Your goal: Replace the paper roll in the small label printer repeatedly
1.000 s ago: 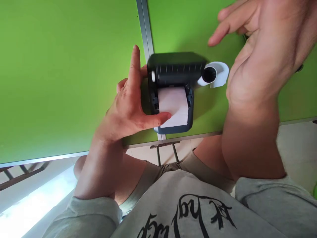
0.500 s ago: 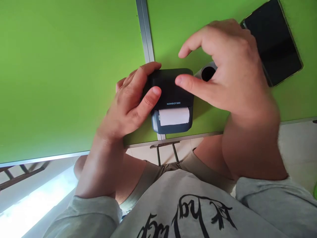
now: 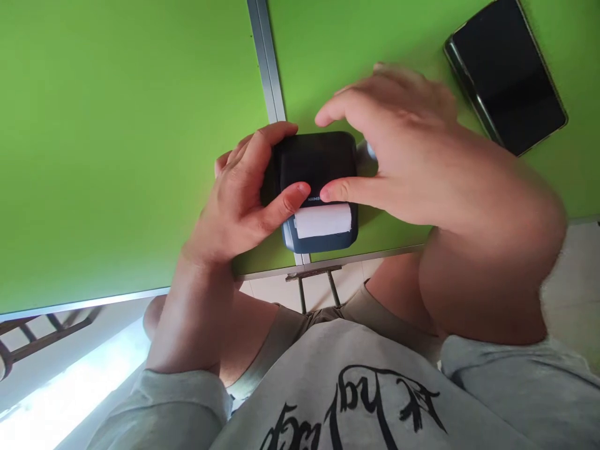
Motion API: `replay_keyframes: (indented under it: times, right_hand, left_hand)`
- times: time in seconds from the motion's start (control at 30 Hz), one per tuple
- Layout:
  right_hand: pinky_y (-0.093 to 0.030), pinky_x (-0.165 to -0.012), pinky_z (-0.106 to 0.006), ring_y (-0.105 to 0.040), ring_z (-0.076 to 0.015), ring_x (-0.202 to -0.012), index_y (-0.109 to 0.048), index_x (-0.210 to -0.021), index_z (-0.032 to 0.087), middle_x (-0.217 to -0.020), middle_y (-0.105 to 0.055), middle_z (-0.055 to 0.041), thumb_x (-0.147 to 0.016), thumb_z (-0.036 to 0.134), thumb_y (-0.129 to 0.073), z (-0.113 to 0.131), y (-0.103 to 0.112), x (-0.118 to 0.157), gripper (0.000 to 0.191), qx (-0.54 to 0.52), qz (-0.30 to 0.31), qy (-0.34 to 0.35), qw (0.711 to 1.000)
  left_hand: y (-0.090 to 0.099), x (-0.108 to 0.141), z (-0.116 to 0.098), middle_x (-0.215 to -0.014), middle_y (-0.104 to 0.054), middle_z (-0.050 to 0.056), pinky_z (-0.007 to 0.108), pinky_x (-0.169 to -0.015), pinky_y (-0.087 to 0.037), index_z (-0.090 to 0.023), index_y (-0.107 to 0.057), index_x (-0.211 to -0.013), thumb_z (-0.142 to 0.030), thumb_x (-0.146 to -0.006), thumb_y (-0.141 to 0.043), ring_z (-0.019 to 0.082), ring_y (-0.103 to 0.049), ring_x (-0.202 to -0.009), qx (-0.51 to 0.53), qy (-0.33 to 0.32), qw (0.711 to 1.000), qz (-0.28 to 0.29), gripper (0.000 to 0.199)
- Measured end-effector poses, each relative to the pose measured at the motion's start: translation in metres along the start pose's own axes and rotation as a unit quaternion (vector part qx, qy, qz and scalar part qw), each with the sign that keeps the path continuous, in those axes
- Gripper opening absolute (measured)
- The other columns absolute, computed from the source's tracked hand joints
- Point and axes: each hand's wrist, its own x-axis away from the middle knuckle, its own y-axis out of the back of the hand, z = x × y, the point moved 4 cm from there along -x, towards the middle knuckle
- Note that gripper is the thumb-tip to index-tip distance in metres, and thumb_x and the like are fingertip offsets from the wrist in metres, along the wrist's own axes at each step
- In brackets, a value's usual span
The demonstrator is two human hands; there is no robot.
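A black label printer (image 3: 319, 159) with a dark blue front lies on the green table, straddling its metal seam. White label paper (image 3: 323, 220) shows in its front slot. Wrapped about the printer's left side is my left hand (image 3: 239, 197), thumb across the lower part of the lid and fingers at the far left corner. My right hand (image 3: 398, 144) spreads over the right side, its thumb tip at the printed lettering and its index finger above the far edge; whether it touches I cannot tell. A grey roll (image 3: 367, 159) beside the printer is mostly hidden behind this hand.
At the far right a dark phone-like device (image 3: 510, 78) lies on the green table (image 3: 122, 125). A metal seam strip (image 3: 266, 56) runs away from me. The table's front edge (image 3: 375, 255) is close to my lap, with folding leg bars below it.
My right hand has come left and nearer, its thumb moving from the lid's upper right down to the lettering. My left thumb has slid slightly towards the paper slot.
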Motion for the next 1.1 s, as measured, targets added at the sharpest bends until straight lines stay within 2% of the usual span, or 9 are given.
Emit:
replay_keyframes:
  times: [0.2,0.27,0.33,0.4,0.57,0.77,0.87,1.0,1.1]
  right_hand:
    - [-0.033,-0.132,-0.062,-0.048,-0.0298,-0.151,-0.058,-0.135,0.036,-0.149,-0.060,-0.0029,-0.092,0.046,-0.071,-0.001,0.001,0.003,0.046,-0.017,-0.019,-0.001,1.000]
    - [-0.033,-0.131,-0.065,-0.051,-0.0316,-0.149,-0.059,-0.132,0.033,-0.147,-0.062,-0.0045,-0.090,0.043,-0.075,-0.001,0.002,0.005,0.047,-0.027,-0.029,0.010,0.999]
    - [-0.034,-0.128,-0.068,-0.053,-0.0351,-0.147,-0.060,-0.130,0.029,-0.144,-0.064,-0.0080,-0.088,0.041,-0.078,0.000,0.003,0.007,0.047,-0.028,-0.040,0.023,0.999]
    - [-0.034,-0.127,-0.069,-0.054,-0.0372,-0.145,-0.062,-0.129,0.028,-0.141,-0.065,-0.0097,-0.088,0.040,-0.078,0.001,0.004,0.008,0.046,-0.022,-0.042,0.024,0.999]
    - [-0.015,-0.132,-0.075,-0.057,-0.0368,-0.144,-0.063,-0.131,0.025,-0.136,-0.067,-0.0087,-0.089,0.038,-0.078,0.002,0.009,0.010,0.047,-0.018,-0.057,0.010,0.998]
    - [-0.021,-0.132,-0.073,-0.066,-0.0347,-0.130,-0.064,-0.127,0.030,-0.118,-0.073,-0.0054,-0.093,0.042,-0.072,-0.003,0.008,0.011,0.038,-0.007,-0.037,-0.001,0.999]
    - [-0.023,-0.133,-0.071,-0.068,-0.0323,-0.123,-0.063,-0.129,0.030,-0.112,-0.074,-0.0040,-0.092,0.040,-0.071,-0.007,0.008,0.012,0.039,-0.010,-0.021,0.006,1.000]
    - [-0.020,-0.133,-0.072,-0.069,-0.0316,-0.121,-0.061,-0.132,0.029,-0.126,-0.071,-0.0022,-0.092,0.037,-0.068,-0.009,0.007,0.014,0.041,-0.026,-0.011,0.034,0.999]
    - [-0.016,-0.135,-0.070,-0.068,-0.0310,-0.123,-0.059,-0.133,0.031,-0.135,-0.069,-0.0009,-0.093,0.037,-0.066,-0.011,0.005,0.015,0.042,-0.034,0.003,0.021,0.999]
  left_hand:
    - [0.001,0.009,-0.009,-0.156,-0.057,0.018,0.060,-0.128,-0.036,-0.015,-0.042,-0.158,-0.085,-0.094,-0.042,0.040,-0.052,-0.148,-0.048,0.045,0.998,0.019,0.095]
    - [0.002,0.024,-0.016,-0.173,-0.035,0.020,0.065,-0.130,-0.032,-0.016,-0.020,-0.170,-0.085,-0.097,-0.035,0.042,-0.036,-0.161,-0.124,0.117,0.985,0.041,0.102]
    - [0.000,0.040,-0.027,-0.177,-0.027,0.018,0.066,-0.128,-0.036,-0.021,-0.018,-0.171,-0.089,-0.093,-0.040,0.044,-0.038,-0.160,-0.165,0.123,0.976,0.077,0.105]
    - [-0.002,0.052,-0.038,-0.175,-0.033,0.016,0.063,-0.128,-0.039,-0.025,-0.015,-0.172,-0.084,-0.097,-0.041,0.041,-0.040,-0.160,-0.179,0.094,0.975,0.089,0.099]
    - [-0.007,0.057,-0.045,-0.168,-0.041,0.024,0.064,-0.121,-0.048,-0.016,-0.012,-0.171,-0.083,-0.093,-0.051,0.047,-0.047,-0.153,-0.204,0.090,0.970,0.094,0.110]
    - [-0.003,0.049,-0.048,-0.166,-0.043,0.020,0.068,-0.120,-0.048,-0.019,-0.020,-0.169,-0.074,-0.094,-0.060,0.048,-0.046,-0.153,-0.223,0.112,0.963,0.104,0.102]
    - [-0.004,0.055,-0.048,-0.169,-0.041,0.017,0.069,-0.120,-0.048,-0.022,-0.021,-0.169,-0.076,-0.096,-0.054,0.047,-0.044,-0.154,-0.228,0.102,0.963,0.103,0.097]
    - [-0.006,0.065,-0.044,-0.173,-0.038,0.012,0.067,-0.125,-0.044,-0.029,-0.019,-0.171,-0.089,-0.094,-0.037,0.044,-0.044,-0.156,-0.239,0.103,0.962,0.078,0.099]
    - [-0.012,0.069,-0.038,-0.176,-0.031,0.014,0.064,-0.126,-0.044,-0.026,-0.015,-0.172,-0.092,-0.092,-0.035,0.043,-0.040,-0.159,-0.245,0.102,0.962,0.062,0.106]
